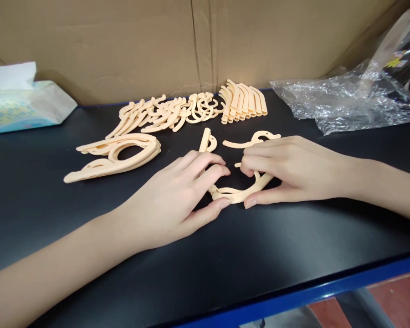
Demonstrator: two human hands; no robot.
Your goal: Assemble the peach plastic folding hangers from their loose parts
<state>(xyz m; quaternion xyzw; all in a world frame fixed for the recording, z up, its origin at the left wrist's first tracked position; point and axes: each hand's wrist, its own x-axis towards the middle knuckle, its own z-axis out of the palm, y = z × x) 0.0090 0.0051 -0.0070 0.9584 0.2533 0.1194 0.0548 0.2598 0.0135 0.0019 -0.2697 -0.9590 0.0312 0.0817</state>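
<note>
On table [294,255] | left hand [177,200], right hand [287,168] pinch plastic piece [237,195] | tissue-pack [23,105] print blurred

A black worktop [225,273] edged in blue is backed by a cardboard wall [123,41]. A tissue pack [17,102] is set at far left, crumpled clear plastic bags [345,100] at far right. Between them, peach-coloured plastic hooks [171,111], short tubes [244,102] and stacked larger curved pieces [116,155] are laid out in groups.

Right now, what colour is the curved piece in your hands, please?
The piece is pale peach; head view.
</note>
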